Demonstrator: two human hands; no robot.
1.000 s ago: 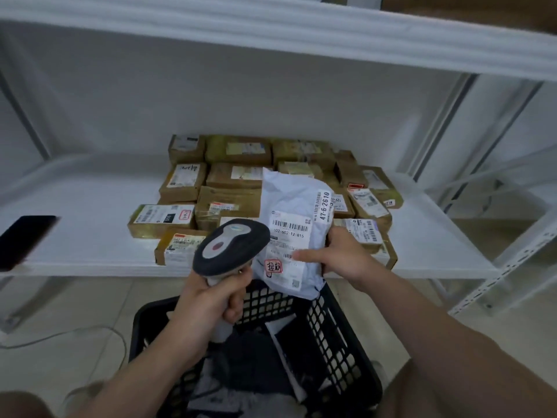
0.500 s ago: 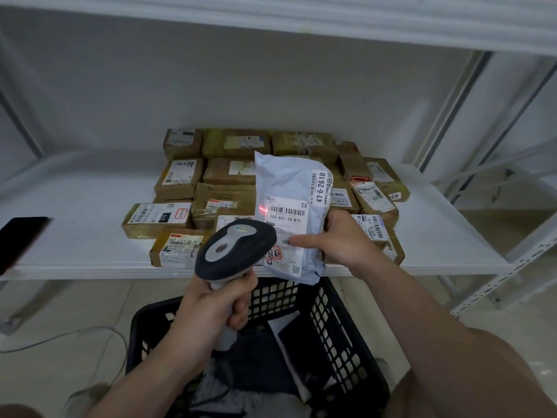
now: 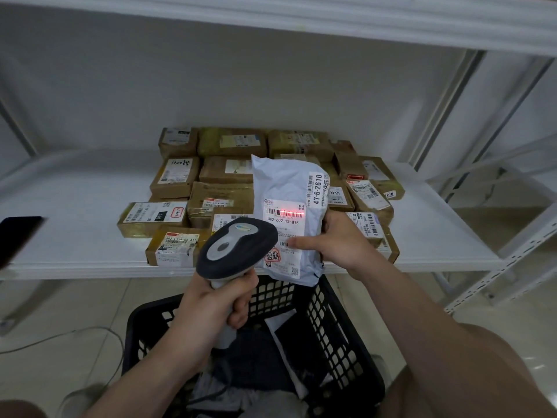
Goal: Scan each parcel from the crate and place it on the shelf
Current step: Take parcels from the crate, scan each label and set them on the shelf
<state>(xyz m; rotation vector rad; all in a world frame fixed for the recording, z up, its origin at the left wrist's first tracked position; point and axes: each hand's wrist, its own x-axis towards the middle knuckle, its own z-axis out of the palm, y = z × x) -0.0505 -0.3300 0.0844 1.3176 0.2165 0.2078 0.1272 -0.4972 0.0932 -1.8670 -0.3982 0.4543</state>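
While the left hand (image 3: 217,300) curls its fingers round the handle of a barcode scanner (image 3: 238,248), the right hand (image 3: 340,241) grips a grey poly-mailer parcel (image 3: 286,188) by its right edge, thumb across the label. The parcel stands upright at centre, above the far rim of the black crate (image 3: 331,327) at 6 o'clock. A red scan line (image 3: 291,213) crosses its barcode. Taped cardboard parcels (image 3: 223,200) cover the white shelf (image 3: 75,206) toward 12 o'clock; a dark phone (image 3: 18,236) lies at 9 o'clock.
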